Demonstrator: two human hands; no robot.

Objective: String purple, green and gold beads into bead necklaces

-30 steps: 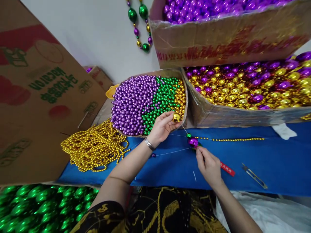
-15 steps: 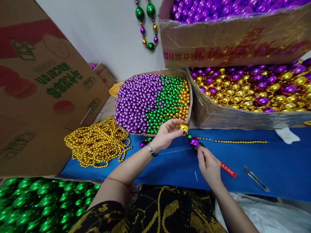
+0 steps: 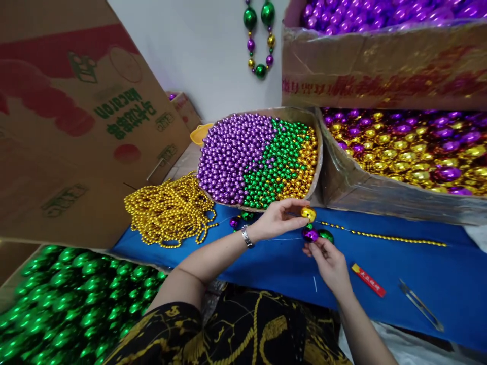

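Note:
My left hand (image 3: 279, 219) pinches a large gold bead (image 3: 308, 213) just in front of the round box of small purple, green and gold beads (image 3: 262, 158). Just below it, my right hand (image 3: 330, 264) holds a large purple bead (image 3: 310, 234) with a large green bead (image 3: 326, 235) beside it, on a thin thread. A strand of small gold beads (image 3: 384, 236) trails from them to the right over the blue cloth (image 3: 437, 274). Two more beads lie on the thread behind my left wrist.
A heap of gold bead strands (image 3: 171, 212) lies at left. A box of large green beads (image 3: 76, 299) sits at lower left, a gold-and-purple bead box (image 3: 411, 152) at right. A red lighter (image 3: 368, 280) and thread snips (image 3: 420, 305) lie on the cloth.
My left hand carried the gold bead down from the round box's rim to just above the purple bead. The right hand stayed on the purple bead. The view shifted left.

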